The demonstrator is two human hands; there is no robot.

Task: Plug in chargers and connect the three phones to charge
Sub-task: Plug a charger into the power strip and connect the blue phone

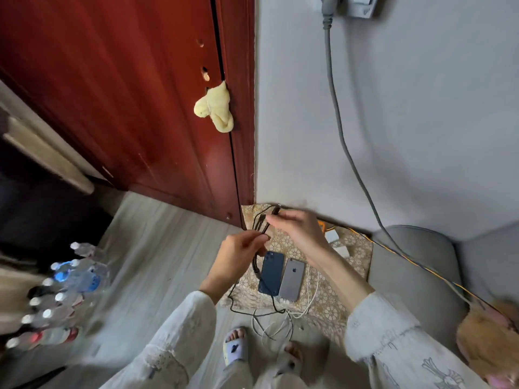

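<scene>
Two phones lie face down, side by side, on a patterned gold cloth (328,304): a dark blue phone (271,273) and a grey phone (292,279). A third phone is not visible. My left hand (238,254) pinches a black cable (257,265) that hangs past the blue phone. My right hand (295,230) holds the same cable's plug end (275,210) above the cloth. White chargers (337,242) sit behind my right wrist. White cables (283,321) trail off the cloth's front edge.
A red wooden door (126,94) with a yellow cloth (216,108) stands at left. A grey cord (337,122) runs down the wall from a wall socket (354,4). A grey sofa (415,262) is at right, several water bottles (64,290) on the floor at left.
</scene>
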